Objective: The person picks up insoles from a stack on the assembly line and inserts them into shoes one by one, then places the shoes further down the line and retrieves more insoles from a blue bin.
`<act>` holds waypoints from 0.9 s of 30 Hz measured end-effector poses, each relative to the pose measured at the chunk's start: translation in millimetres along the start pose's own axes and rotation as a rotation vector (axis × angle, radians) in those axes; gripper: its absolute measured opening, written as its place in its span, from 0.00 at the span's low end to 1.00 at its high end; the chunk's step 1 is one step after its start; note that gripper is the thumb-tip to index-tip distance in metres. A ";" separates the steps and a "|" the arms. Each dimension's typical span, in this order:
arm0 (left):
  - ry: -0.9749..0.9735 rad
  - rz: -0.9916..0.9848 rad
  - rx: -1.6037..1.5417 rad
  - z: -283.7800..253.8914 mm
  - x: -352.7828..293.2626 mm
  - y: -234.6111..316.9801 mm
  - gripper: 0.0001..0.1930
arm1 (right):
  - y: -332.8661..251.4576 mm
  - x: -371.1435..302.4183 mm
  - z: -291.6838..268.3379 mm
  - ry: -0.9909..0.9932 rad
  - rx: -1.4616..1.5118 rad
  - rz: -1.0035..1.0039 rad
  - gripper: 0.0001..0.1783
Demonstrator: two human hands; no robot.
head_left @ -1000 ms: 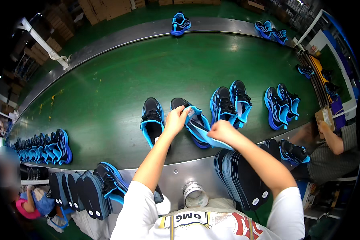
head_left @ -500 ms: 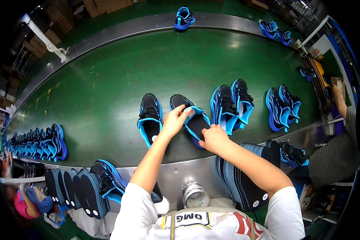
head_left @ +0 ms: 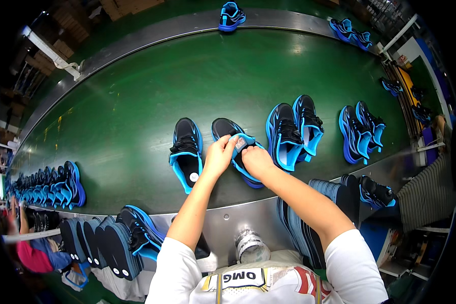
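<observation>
My left hand [head_left: 221, 156] pinches the light-blue padded tongue of a black and blue sneaker [head_left: 224, 126], holding it up so that a grey label shows. Curled fingers of my right hand [head_left: 257, 161] reach into the same sneaker's opening; their tips are hidden, and what they grip cannot be made out. Just left of it rests another sneaker [head_left: 187, 133], toe pointing away, with a black insole [head_left: 186, 169] bearing a round white sticker inside. To the right stands a pair of matching sneakers [head_left: 285, 124], close to my right hand.
The shoes rest on a green conveyor belt [head_left: 137, 116] with a metal edge [head_left: 263, 205]. Insole stacks [head_left: 117, 245] stand at the near left, others [head_left: 319, 202] under my right forearm. Sneakers line up [head_left: 71, 185] at far left. A co-worker's striped sleeve [head_left: 425, 190] is at right.
My right hand has moved left and forward, deeper into the sneaker's opening. My left hand keeps the tongue, whose label now shows more. The co-worker's arm at right has drawn back.
</observation>
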State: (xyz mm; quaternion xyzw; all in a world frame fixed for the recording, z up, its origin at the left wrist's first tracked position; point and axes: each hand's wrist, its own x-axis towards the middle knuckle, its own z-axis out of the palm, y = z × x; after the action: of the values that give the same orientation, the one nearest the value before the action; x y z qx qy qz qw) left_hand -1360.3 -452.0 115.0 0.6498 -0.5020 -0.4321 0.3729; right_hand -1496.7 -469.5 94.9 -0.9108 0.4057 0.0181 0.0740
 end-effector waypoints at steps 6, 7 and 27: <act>0.044 0.033 -0.046 0.0 -1.8 -6.3 0.14 | -4.1 6.5 -31.7 -0.483 0.072 0.035 0.11; 0.052 0.056 -0.052 0.6 -0.3 -9.0 0.14 | -4.3 7.7 -31.6 -0.521 0.034 -0.004 0.11; 0.201 0.009 -0.064 13.3 -9.0 -1.2 0.13 | -10.0 12.6 -87.5 -0.465 0.255 0.159 0.33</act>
State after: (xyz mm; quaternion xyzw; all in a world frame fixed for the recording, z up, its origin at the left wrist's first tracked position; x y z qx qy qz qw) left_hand -1373.5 -443.6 110.9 0.6756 -0.4508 -0.3787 0.4437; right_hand -1483.2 -485.3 181.4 -0.8309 0.4469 0.1810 0.2777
